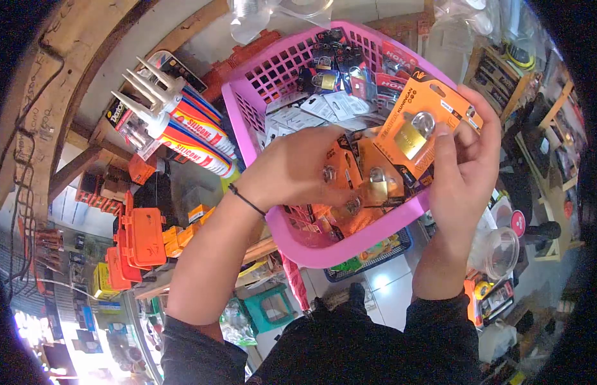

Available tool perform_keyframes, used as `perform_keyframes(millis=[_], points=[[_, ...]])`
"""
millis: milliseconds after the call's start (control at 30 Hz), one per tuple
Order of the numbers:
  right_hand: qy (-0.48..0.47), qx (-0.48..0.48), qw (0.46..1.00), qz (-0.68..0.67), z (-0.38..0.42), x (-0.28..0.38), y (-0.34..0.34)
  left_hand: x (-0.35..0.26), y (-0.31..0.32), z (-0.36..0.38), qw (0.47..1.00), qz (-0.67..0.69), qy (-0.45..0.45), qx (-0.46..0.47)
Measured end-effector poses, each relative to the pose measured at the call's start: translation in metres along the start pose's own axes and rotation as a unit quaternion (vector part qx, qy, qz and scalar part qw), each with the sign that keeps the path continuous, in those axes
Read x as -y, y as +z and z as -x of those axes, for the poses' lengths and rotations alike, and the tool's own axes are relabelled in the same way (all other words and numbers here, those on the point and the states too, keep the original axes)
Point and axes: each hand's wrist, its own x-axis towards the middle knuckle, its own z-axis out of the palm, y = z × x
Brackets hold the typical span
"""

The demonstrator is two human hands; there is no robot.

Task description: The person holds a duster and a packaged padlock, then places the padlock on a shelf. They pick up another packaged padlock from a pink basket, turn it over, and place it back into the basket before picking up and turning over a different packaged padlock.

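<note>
My right hand [468,151] is closed on a carded padlock [410,138], a brass lock on orange card, raised above the rim of a pink plastic basket [327,253]. Its thumb presses on the front of the card. Over the basket's near left part, my left hand [305,167] curls around more orange padlock packs [378,186], with some of its fingertips hidden by the cards. Further orange packs lie under it in the basket. White blister cards [337,106] and dark padlock packs [327,67] fill the basket's far part.
Silicone tubes [189,131] with pointed nozzles stand left of the basket, close to my left forearm. Orange toolboxes [138,234] hang lower left. A dark blue crate [369,256] sits below the basket. Clear plastic tubs [500,250] are at the right.
</note>
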Motion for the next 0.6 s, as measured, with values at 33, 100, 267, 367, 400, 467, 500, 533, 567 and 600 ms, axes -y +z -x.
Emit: perform_keyframes(millis=[33,100,267,367,400,467,500,533,567,600], points=[[0.001,-0.002,1.0,-0.001,0.0,-0.001,-0.002,-0.001,0.0,0.0,1.0,0.012,0.005,-0.026],[-0.024,0.022,0.999,0.035,0.0,-0.005,-0.006,0.0,0.003,0.001,0.998,-0.008,0.023,-0.061],[-0.013,0.034,0.999,0.027,0.0,-0.005,-0.005,-0.002,0.001,0.003,0.993,0.026,0.035,-0.114],[-0.015,0.052,0.997,0.056,0.0,-0.006,-0.007,-0.003,0.0,0.003,0.996,0.023,-0.006,-0.091],[-0.01,0.059,0.995,0.076,0.0,-0.006,-0.008,0.002,0.003,0.002,0.995,0.031,0.004,-0.092],[-0.007,0.059,0.995,0.075,0.001,-0.005,-0.007,0.001,0.003,0.001,0.995,0.038,0.013,-0.095],[-0.003,0.059,0.996,0.074,0.002,-0.005,-0.007,0.001,0.002,0.002,0.994,0.057,-0.002,-0.092],[-0.002,0.059,0.996,0.073,0.002,-0.004,-0.007,-0.001,0.001,0.003,0.993,0.076,-0.017,-0.088],[0.0,0.064,0.994,0.084,0.002,-0.003,-0.008,0.001,0.002,0.003,0.993,0.076,-0.019,-0.087],[0.002,0.068,0.993,0.094,0.002,-0.003,-0.008,0.005,0.004,0.003,0.993,0.058,-0.005,-0.1]])
